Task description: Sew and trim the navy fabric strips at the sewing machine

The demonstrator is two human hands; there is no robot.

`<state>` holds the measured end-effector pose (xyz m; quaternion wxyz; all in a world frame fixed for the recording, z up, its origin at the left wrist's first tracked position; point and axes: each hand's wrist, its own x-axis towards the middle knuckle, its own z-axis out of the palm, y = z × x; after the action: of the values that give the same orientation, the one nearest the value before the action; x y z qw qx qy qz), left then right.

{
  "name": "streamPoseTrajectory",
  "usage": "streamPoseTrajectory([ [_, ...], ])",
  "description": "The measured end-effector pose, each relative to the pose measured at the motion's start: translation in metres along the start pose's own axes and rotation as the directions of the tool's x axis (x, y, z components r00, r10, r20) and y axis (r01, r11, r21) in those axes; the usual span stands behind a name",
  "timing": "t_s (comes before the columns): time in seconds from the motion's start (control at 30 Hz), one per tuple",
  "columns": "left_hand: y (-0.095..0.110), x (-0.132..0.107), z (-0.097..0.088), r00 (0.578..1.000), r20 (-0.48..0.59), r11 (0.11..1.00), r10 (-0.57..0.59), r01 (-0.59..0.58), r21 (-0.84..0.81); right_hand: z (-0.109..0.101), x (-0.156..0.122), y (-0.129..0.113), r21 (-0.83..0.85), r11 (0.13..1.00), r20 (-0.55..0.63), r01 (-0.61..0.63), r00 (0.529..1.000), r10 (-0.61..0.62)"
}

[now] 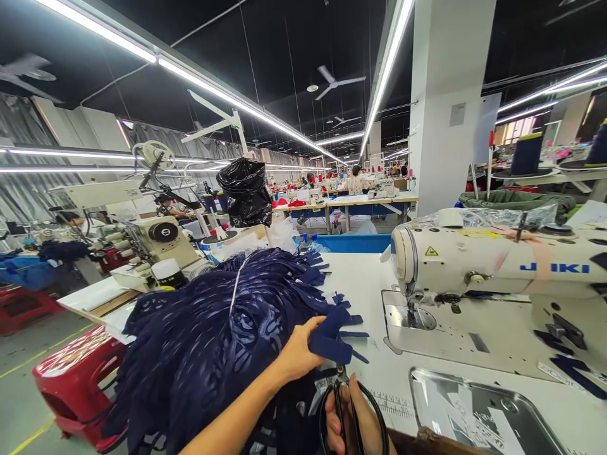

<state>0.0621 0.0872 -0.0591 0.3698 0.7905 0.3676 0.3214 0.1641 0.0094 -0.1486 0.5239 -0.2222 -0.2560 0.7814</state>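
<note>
My left hand (300, 349) is closed on the end of some navy fabric straps (334, 335) at the right edge of a large bundle. Just below it, my right hand (353, 417) grips black-handled scissors (340, 377), their blades pointing up toward the straps; whether the blades touch the fabric is hard to see. The navy garment bundle (213, 322), partly lace, is bound with a white tie (237, 284) and lies heaped on the left of the white table (365, 272). More strap ends fan out from its right side.
A white JUKI sewing machine (474, 259) stands at the right. In front of it, a metal tray (493, 404) holds paper labels. A red stool (76, 379) is on the floor at left, near another sewing machine (164, 234). A blue bin (355, 243) sits behind the table.
</note>
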Motion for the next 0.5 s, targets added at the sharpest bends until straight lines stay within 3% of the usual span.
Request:
streamPoseTrajectory([
  [0.1,-0.008,0.004,0.007,0.998,0.042,0.991,-0.053,0.048,0.124,0.004,-0.001,0.000,-0.022,1.000,-0.005,0.009,1.000,-0.009],
  [0.23,-0.017,0.007,0.014,0.992,-0.082,0.989,-0.098,0.107,0.104,0.010,-0.011,0.007,-0.042,0.996,-0.171,0.080,0.981,-0.086],
  [0.33,-0.015,0.006,0.009,0.987,-0.123,0.993,-0.106,0.113,0.045,0.012,-0.016,0.012,-0.011,0.994,-0.247,0.111,0.963,-0.110],
  [0.4,-0.009,0.005,0.002,0.988,-0.149,0.997,-0.045,0.054,0.058,0.013,-0.016,0.012,0.013,0.997,-0.225,0.080,0.971,-0.075],
  [0.5,0.004,0.003,-0.009,0.978,-0.161,0.968,0.136,-0.096,0.231,0.016,-0.012,0.006,0.012,1.000,-0.179,0.014,0.984,-0.011],
])
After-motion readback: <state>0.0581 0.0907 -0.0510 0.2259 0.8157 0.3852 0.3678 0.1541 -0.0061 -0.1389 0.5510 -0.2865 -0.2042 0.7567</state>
